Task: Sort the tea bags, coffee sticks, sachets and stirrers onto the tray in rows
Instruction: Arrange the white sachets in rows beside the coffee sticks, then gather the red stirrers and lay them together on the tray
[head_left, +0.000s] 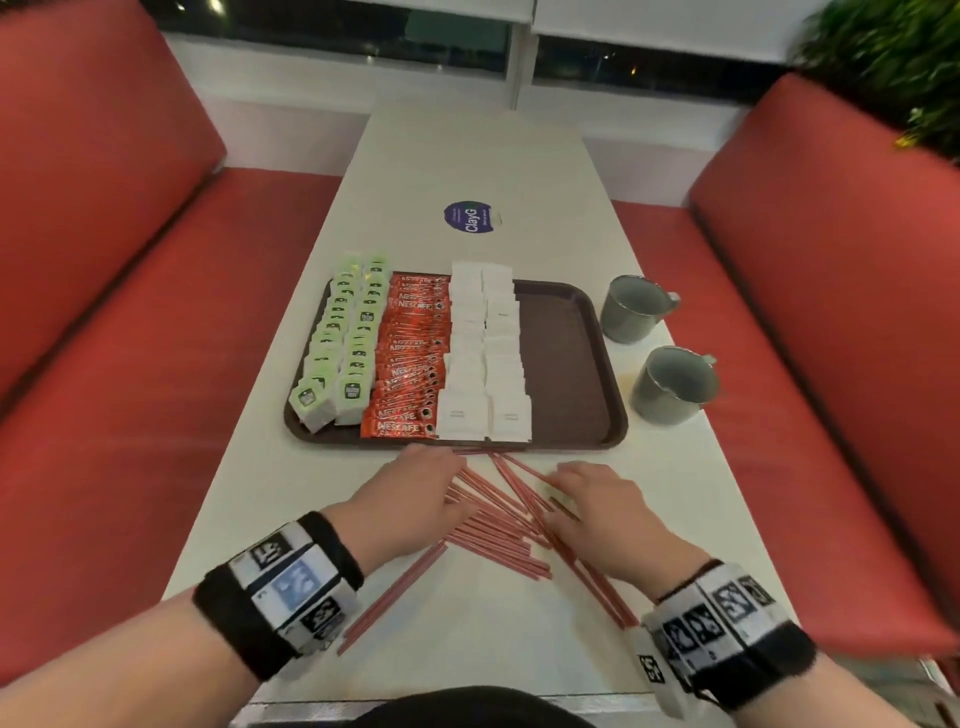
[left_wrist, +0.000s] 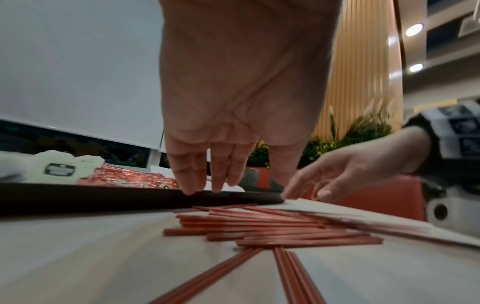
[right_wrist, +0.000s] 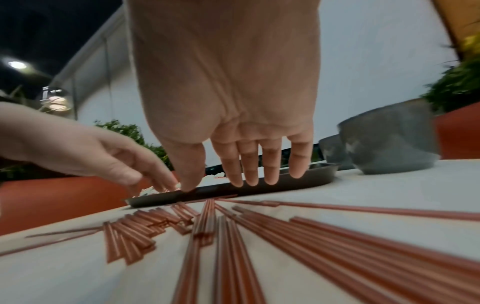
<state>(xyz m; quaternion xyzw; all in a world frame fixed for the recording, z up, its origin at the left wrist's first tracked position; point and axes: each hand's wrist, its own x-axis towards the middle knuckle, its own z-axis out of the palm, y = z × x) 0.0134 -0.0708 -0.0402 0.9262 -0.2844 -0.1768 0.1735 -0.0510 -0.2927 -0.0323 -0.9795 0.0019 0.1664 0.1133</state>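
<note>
The stirrers (head_left: 498, 519) are lying scattered at lower centre, just below the tray (head_left: 571, 364). The left hand (head_left: 410, 499) and right hand (head_left: 597, 514) are hovering flat, fingers spread, holding nothing. Light, thin, slippery sticks probably: best raked together, then pinched mid-length.

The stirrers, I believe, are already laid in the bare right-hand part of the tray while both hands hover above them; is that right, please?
Not quite: the stirrers lie scattered on the table in front of the tray, as the head view shows. Its right-hand part is bare, and the left hand and right hand are above them.
</note>
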